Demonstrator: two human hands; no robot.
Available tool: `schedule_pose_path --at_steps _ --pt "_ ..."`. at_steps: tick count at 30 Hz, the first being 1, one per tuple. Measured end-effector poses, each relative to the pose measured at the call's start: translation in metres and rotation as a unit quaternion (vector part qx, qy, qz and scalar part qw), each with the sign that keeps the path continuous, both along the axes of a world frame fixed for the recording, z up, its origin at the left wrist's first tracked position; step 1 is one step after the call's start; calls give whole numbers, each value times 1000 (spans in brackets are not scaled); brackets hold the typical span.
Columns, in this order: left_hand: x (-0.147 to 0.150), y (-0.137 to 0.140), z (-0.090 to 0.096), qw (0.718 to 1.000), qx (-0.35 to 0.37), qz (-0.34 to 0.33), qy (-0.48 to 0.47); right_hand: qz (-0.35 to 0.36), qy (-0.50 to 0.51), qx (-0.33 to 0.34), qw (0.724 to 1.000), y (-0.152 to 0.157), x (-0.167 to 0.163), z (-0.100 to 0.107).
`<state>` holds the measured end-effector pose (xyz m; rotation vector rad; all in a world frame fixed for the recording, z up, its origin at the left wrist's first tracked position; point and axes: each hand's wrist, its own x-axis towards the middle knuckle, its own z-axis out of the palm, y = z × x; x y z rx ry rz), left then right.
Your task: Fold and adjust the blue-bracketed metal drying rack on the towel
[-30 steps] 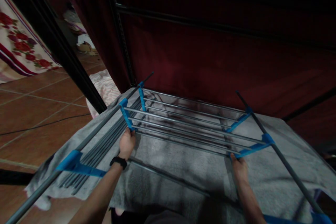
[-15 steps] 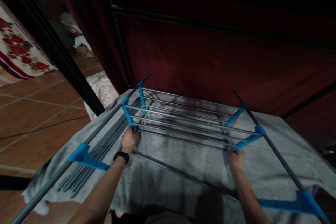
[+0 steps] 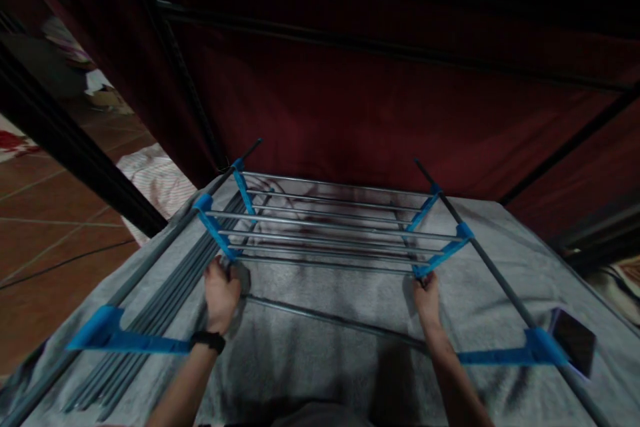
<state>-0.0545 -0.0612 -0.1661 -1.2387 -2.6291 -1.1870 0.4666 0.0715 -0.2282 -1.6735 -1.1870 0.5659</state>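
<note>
A rack (image 3: 330,227) of grey metal tubes joined by blue plastic brackets stands on a grey cloth. Several thin crossbars link its two long side poles. My left hand (image 3: 221,293), with a black band at the wrist, is curled at the lower end of the near left bracket (image 3: 216,233), around the tubing there. At the opposite side, my right hand (image 3: 427,297) pinches the lower end of the near right bracket (image 3: 443,257). Closer to me, another blue bracket sits on the left pole (image 3: 107,330) and one on the right pole (image 3: 535,347). A loose-looking tube (image 3: 330,320) crosses between my forearms.
Several loose grey tubes (image 3: 165,307) lie side by side on the cloth (image 3: 310,373) at the left. A dark phone-like device (image 3: 574,340) rests at the right. Behind hang dark red curtains (image 3: 320,113) on a black frame. Tiled floor (image 3: 65,240) shows at the left.
The view has turned to the right, so the rack appears further left and the device has come into sight. My left hand has shifted slightly at the bracket end; my right hand keeps its place.
</note>
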Motion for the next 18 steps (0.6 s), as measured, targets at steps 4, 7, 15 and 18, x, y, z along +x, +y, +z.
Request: schedule_pose_path --at_steps 4,7,15,18 --pt "32 -32 -21 985 21 -142 95 17 -95 70 993 -50 -21 -12" --pt "56 -45 -38 943 15 -282 174 130 -154 89 975 -87 -40 -14" --pt "87 -42 -36 859 -65 -450 235 366 -324 145 860 -142 -61 28" --pt "93 -41 -30 863 -92 -439 232 359 -343 162 853 -144 -63 34"
